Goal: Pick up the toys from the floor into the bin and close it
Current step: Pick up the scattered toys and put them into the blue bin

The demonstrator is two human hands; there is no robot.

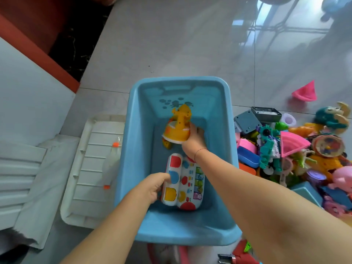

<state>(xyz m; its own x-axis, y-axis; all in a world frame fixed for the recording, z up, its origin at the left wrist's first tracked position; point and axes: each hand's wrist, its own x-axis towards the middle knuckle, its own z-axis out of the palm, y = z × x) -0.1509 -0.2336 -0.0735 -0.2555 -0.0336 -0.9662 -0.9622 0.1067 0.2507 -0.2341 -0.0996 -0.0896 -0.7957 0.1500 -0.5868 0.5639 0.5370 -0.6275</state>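
Both hands are down inside the blue bin (133,141), each holding a toy; the left hand (152,187) has its fingers curled round the left edge of the toy keyboard (183,184), a white board with red, blue and yellow buttons lying lengthwise in the near half of the bin; whether it rests on the bottom or hangs just above it I cannot tell; the right hand (193,139) grips the yellow toy (178,130) by its round, white-rimmed base, with the spotted yellow top pointing toward the far wall, over the far half of the bin; both forearms are bare and come in over the near rim; the left one rises from the lower left, while the right one slants in from the lower right, passes above the keyboard's right side and shows a thin red thread at the wrist; a heap of toys (297,149) sits on the floor (171,44) close against the bin's right side, with a pink cone (304,91) lying apart beyond it; the white lid (91,168), ribbed and with orange clips, lies flat on the floor just left of the bin
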